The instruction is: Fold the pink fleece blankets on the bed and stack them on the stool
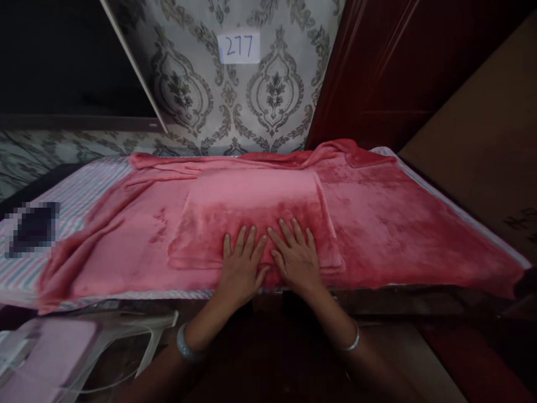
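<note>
At the centre of the frame, a folded pink blanket (255, 193) lies under the left hand (240, 270) and right hand (298, 264), both spread flat; even outward pressure should smooth it best.

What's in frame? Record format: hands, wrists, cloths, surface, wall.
left hand: palm down, flat on folded pink cloth
right hand: palm down beside it, same cloth
wrists: a band on the left, a bangle on the right
under the fold: spread pink cloth, rumpled at its left end
surface: striped cover showing at the edges
wall: patterned wallpaper, white card reading 277
</note>
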Action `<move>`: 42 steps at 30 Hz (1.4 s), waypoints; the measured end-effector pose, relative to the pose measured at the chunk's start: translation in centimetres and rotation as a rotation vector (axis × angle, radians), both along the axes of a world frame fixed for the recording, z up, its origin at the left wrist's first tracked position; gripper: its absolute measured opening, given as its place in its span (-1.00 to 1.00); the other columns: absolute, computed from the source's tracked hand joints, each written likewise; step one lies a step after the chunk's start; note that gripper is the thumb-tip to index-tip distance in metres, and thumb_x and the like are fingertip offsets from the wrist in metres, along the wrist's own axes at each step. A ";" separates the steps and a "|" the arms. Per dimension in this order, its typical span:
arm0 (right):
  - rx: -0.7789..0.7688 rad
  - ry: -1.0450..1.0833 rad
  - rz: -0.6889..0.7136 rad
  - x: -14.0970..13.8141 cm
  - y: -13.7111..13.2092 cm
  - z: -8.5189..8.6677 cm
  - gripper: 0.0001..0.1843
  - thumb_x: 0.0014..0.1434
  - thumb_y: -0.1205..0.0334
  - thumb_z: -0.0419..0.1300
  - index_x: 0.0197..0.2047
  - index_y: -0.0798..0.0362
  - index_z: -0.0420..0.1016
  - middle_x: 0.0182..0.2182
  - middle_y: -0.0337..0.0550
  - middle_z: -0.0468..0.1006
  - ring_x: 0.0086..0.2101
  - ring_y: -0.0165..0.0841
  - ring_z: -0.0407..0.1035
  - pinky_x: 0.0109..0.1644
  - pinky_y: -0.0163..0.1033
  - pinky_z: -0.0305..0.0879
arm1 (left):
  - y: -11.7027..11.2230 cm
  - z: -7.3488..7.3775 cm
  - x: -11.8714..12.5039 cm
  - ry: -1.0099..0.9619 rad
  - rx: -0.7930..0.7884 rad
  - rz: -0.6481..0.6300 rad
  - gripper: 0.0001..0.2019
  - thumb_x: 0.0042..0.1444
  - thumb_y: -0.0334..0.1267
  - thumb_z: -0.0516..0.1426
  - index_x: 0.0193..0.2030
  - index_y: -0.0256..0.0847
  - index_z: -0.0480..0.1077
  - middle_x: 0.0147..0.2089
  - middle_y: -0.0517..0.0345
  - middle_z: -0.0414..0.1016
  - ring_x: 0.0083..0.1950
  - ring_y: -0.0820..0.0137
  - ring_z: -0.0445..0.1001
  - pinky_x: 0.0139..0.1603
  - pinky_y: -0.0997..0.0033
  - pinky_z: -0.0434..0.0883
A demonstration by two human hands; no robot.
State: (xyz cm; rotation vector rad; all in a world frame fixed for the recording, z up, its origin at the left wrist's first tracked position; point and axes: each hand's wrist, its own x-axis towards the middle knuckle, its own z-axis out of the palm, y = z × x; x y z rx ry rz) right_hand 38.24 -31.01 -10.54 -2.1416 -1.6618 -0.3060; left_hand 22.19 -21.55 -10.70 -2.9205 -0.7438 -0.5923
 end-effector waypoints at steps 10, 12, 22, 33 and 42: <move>-0.013 -0.027 0.020 1.3 -0.6 1.4 -0.44 0.43 0.12 0.00 0.45 -0.18 0.26 0.45 -0.08 0.20 0.41 -0.01 0.02 0.41 0.27 0.01 | 1.3 3.0 -1.6 0.045 -0.054 -0.010 -0.42 0.34 -0.04 0.07 0.46 -0.10 0.22 0.53 -0.10 0.13 0.55 0.02 0.07 0.54 -0.29 -0.07; 0.007 -0.042 -0.019 2.5 -1.1 2.5 -0.42 0.44 0.11 -0.03 0.48 -0.14 0.21 0.45 -0.05 0.20 0.41 -0.01 0.04 0.41 0.27 0.03 | 3.0 4.4 -2.8 0.053 -0.039 0.080 -0.45 0.38 -0.08 0.00 0.46 -0.10 0.23 0.52 -0.11 0.15 0.55 0.00 0.08 0.52 -0.36 -0.09; -0.095 -0.119 -0.181 4.3 -1.8 0.7 -0.43 0.45 0.01 -0.02 0.46 -0.12 0.26 0.47 -0.02 0.14 0.42 0.08 -0.02 0.33 0.28 0.16 | 7.0 3.3 -6.3 0.156 -0.062 0.374 -0.39 0.40 0.00 -0.12 0.50 -0.19 0.16 0.57 -0.19 0.00 0.58 -0.02 -0.01 0.37 -0.25 0.27; -0.145 -0.042 -0.164 5.1 -1.7 1.4 -0.40 0.47 -0.03 -0.12 0.50 -0.16 0.16 0.49 -0.04 0.10 0.45 0.03 -0.09 0.39 0.32 0.04 | 7.3 5.1 -6.6 0.216 -0.140 0.366 -0.39 0.41 0.03 -0.12 0.50 -0.16 0.15 0.57 -0.17 0.01 0.58 -0.01 -0.02 0.45 -0.39 0.07; -0.231 -0.020 -0.162 7.0 9.2 9.6 -0.35 0.47 -0.09 -0.11 0.53 -0.11 0.08 0.50 0.05 0.02 0.46 0.02 -0.11 0.43 0.32 -0.09 | 12.7 11.7 3.2 0.265 -0.151 0.222 -0.33 0.40 0.10 -0.09 0.56 -0.12 0.00 0.61 -0.13 -0.14 0.61 0.01 -0.17 0.53 -0.32 -0.21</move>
